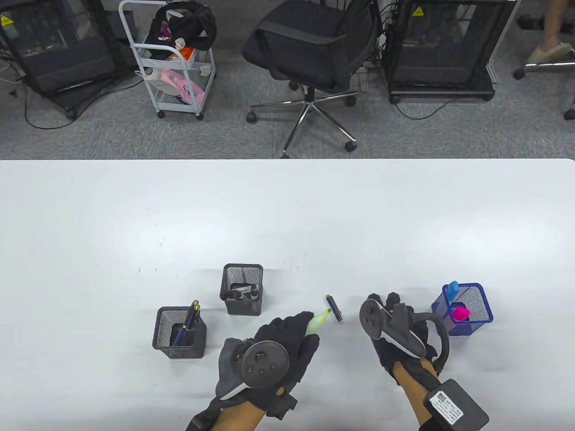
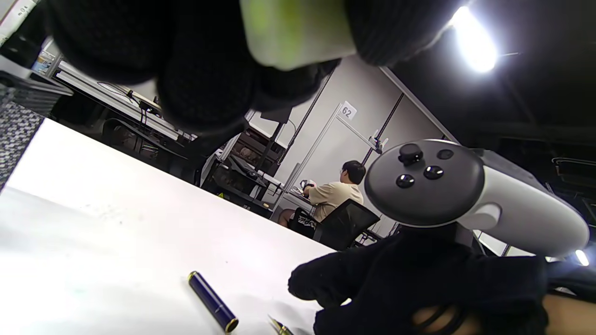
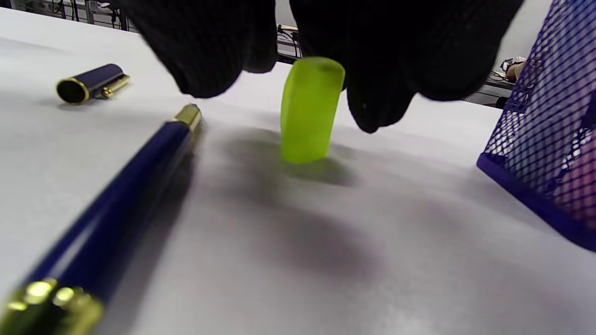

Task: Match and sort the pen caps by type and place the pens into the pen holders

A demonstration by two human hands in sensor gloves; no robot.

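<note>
Table (image 1: 287, 211): white, carrying three mesh holders — two black (image 1: 179, 333) (image 1: 242, 289) at left, one blue (image 1: 462, 310) at right.
Left hand (image 1: 274, 348): fingers curling round a green highlighter (image 1: 318, 322), tip pointing out.
Right hand (image 1: 395, 327): fingertips hanging over an upright green cap (image 3: 309, 109); grip unclear.
Navy pen (image 3: 107, 204): lying on table.
Navy cap (image 1: 334, 309): lying between the hands.
</note>
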